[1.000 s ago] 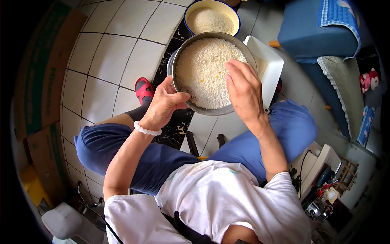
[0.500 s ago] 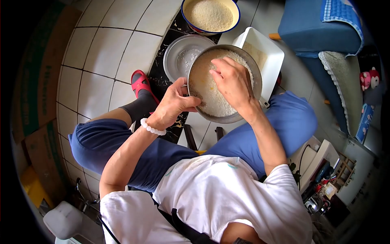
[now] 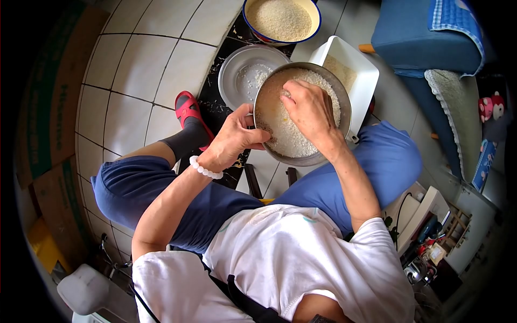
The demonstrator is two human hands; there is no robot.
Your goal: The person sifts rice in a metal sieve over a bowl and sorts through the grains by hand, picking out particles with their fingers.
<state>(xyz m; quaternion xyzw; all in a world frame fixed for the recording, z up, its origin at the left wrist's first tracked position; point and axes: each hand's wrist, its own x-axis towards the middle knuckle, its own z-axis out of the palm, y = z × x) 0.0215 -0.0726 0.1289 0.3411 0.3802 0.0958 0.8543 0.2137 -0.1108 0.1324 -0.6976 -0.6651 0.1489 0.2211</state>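
Observation:
My left hand point(image 3: 238, 131) grips the near left rim of a round metal pan point(image 3: 346, 99), its thumb inside and its fingers outside the wall. White rice grains point(image 3: 296, 134) lie along the pan's right and near sides, while part of the brownish bottom shows bare at the left. Above the rice is my right hand point(image 3: 309, 107), fingers curled together in a pinch; whatever they hold is hidden. Partly beneath the pan stands a grey basin point(image 3: 229, 81) with some white grains in it.
An enamel basin point(image 3: 316, 24) full of rice stands at the far side. A white rectangular tub point(image 3: 369, 81) with grains sits right of the pan. My legs flank the pan, a red sandal point(image 3: 187, 110) on one foot. A blue chair point(image 3: 420, 43) stands right.
My right fingers have drawn closer together over the rice. More white grains show in the grey basin. My left hand keeps its hold on the pan.

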